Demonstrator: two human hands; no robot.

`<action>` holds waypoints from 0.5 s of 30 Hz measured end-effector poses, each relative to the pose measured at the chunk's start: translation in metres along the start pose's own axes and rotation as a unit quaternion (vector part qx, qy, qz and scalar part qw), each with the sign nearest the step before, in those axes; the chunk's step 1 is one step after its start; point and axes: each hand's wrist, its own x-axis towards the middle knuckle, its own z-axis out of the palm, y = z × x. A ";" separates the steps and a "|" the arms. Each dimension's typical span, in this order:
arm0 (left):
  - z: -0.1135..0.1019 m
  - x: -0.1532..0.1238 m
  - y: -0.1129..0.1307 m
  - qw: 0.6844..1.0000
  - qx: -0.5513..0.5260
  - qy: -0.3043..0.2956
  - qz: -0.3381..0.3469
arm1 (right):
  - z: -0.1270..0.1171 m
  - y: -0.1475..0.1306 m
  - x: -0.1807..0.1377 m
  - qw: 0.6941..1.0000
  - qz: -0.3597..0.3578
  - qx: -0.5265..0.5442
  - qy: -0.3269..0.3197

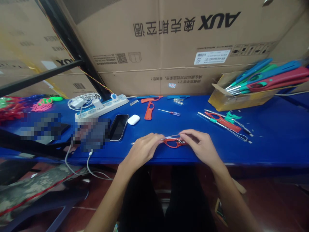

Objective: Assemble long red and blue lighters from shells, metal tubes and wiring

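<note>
Near the table's front edge lies an orange half shell of a stick lighter (174,144), with a trigger-guard loop and small parts inside. My left hand (147,149) is closed at its left end, around the metal tube, whose tip shows left of the knuckles. My right hand (201,145) pinches a thin pale wire (172,136) that runs above the shell between both hands. The right fingers also cover the shell's right end. Behind my hands are an orange lighter handle piece (149,111) and a screwdriver (172,112).
At right lie metal lighter tubes (214,121) with wires, another orange shell (227,122) and green scraps (233,117). A cardboard box (241,101) holds several lighters. Left are a phone (119,127), white earbud case (133,120) and power strip (103,108). Large cartons (145,58) stand behind.
</note>
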 end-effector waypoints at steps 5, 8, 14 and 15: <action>0.000 0.000 -0.001 0.999 -0.009 -0.032 0.015 | 0.003 0.000 0.000 0.999 -0.031 -0.014 0.030; -0.001 0.000 -0.001 0.999 -0.039 -0.027 0.009 | 0.004 0.002 -0.001 0.998 -0.039 -0.031 0.032; -0.002 -0.001 -0.002 0.998 -0.063 0.001 -0.025 | 0.002 0.006 -0.004 0.999 0.021 0.037 0.001; -0.001 -0.001 -0.002 0.998 -0.061 0.002 -0.032 | 0.001 0.006 -0.005 0.998 0.028 0.050 0.000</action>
